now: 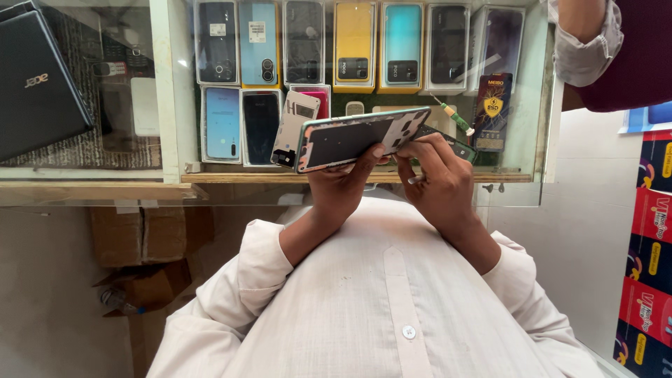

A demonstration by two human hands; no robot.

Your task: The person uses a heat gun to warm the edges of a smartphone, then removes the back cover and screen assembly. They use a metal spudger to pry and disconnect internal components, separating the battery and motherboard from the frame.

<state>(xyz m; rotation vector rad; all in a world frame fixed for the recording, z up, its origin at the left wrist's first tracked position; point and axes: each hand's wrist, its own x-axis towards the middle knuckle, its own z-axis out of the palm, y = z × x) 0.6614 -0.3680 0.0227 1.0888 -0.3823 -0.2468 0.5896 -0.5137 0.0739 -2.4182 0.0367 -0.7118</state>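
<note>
Glass counter (105,183) ran across the top of the view, a shelf of phone back covers (329,49) showing beneath the pane in blue, black, yellow and teal. Dark laptop (35,84) lay closed at the far left of the counter. Cardboard boxes (143,234) sat on the floor beneath the counter's left part. Stacked red and blue cartons (651,245) stood along the right edge. Another person's sleeve (584,45) reached in at the top right corner.

You held an opened phone (360,136), back cover off and teal frame showing, tilted just above the counter's near edge. Your left hand (343,178) was clamped on it from below, thumb pressed on the dark inner plate. Your right hand (437,175) was at the phone's right end, fingers curled in on a dark part (455,145) there; I could not tell what that part was. A white phone shell (294,126) stood tilted just beside the phone's left end. A small green-handled screwdriver (455,119) lay behind your right hand.
</note>
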